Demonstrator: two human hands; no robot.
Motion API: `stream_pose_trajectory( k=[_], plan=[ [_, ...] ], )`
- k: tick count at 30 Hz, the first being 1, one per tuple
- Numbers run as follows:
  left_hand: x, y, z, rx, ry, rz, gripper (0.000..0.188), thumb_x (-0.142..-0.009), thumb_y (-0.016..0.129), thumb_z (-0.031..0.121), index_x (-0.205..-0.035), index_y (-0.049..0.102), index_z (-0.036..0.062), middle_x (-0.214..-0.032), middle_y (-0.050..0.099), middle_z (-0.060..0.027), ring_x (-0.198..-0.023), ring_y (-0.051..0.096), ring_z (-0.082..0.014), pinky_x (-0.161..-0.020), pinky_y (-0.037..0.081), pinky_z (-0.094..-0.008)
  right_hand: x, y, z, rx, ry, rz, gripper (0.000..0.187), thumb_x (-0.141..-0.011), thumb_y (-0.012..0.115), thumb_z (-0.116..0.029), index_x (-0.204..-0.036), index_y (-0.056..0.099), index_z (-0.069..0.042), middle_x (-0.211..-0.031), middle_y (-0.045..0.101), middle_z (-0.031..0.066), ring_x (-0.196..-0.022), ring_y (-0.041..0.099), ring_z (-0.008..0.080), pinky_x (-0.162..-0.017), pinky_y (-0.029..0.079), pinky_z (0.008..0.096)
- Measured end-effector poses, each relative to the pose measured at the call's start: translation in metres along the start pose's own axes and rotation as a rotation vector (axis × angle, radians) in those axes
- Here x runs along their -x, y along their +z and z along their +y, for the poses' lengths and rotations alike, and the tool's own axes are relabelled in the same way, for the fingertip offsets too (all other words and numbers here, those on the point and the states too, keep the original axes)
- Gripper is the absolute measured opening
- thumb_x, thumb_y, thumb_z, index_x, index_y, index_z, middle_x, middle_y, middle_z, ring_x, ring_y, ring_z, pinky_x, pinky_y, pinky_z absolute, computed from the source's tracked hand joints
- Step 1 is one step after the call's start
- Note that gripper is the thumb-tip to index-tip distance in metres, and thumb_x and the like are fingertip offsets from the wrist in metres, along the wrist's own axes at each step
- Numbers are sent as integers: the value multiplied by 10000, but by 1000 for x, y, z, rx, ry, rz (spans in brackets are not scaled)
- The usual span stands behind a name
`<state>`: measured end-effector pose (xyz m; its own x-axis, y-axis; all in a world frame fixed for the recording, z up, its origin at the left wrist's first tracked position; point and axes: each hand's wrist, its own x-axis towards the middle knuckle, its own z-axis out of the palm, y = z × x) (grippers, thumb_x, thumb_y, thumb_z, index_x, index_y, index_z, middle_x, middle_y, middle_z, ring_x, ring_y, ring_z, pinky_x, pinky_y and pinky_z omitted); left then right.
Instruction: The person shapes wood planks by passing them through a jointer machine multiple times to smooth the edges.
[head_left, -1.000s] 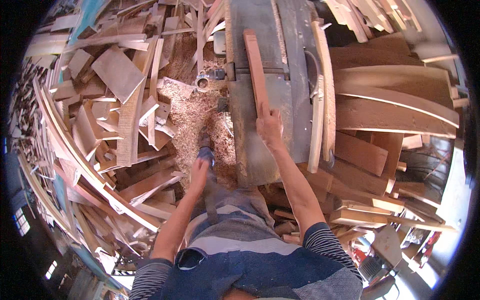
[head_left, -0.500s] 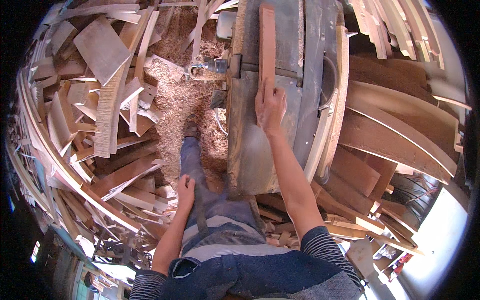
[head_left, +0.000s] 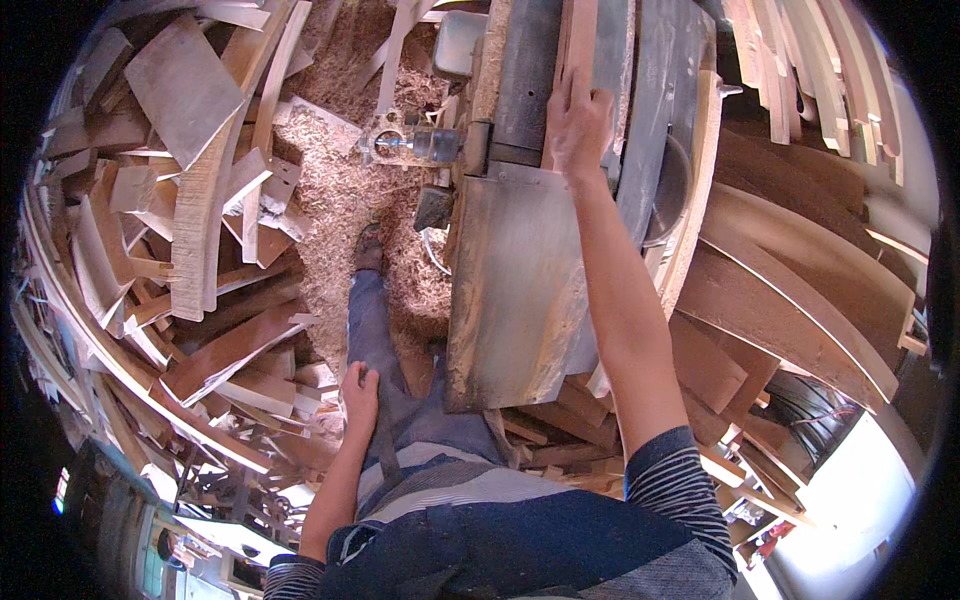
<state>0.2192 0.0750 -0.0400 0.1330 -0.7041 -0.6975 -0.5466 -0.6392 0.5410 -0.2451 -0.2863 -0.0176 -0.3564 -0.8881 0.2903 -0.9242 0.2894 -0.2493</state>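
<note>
While its far end runs out past the top edge of the view, a straight, reddish-brown wooden strip [head_left: 578, 40] lies lengthwise on the dark metal bed of a woodworking machine [head_left: 515, 280], ahead of the person and slightly to the right. The right hand [head_left: 580, 125] is on the strip's near end, its fingers bent over the wood and grasping it, with the arm stretched well forward over the machine. The left hand [head_left: 360, 395] hangs low beside the thigh, well apart from the machine, its fingers released and loosely curled. A cylindrical metal fitting [head_left: 435, 145] juts from the machine's left side above a floor thick with pale shavings [head_left: 325, 225], where one shoe [head_left: 369, 248] stands. Farther left, boards and offcuts [head_left: 190, 90] are heaped at all angles; to the right of the machine, broad curved planks [head_left: 790, 300] lie stacked, with narrow pale strips [head_left: 800, 70] beyond them.
</note>
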Motion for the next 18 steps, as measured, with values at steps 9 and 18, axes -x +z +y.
stream_pose_trajectory(
  k=[9, 18],
  plan=[
    [7, -21, 5, -60, 93, -3, 257, -938, 685, 164, -1102, 632, -27, -983, 657, -134, -921, 629, -247, -828, 502, -366, -5, 0, 28, 40, 64, 71, 322, -978, 659, -252, -1282, 655, -145, -946, 602, 251, -850, 633, 431, -749, 533, 519],
    [2, 14, 32, -198, 153, -87, 396, -908, 713, 209, -1225, 650, -20, -1128, 705, -197, -1038, 653, -334, -936, 503, -420, 175, -73, 8, -60, 156, -13, 321, -967, 653, -176, -1280, 656, -101, -989, 576, 202, -915, 613, 407, -757, 533, 518]
  ],
)
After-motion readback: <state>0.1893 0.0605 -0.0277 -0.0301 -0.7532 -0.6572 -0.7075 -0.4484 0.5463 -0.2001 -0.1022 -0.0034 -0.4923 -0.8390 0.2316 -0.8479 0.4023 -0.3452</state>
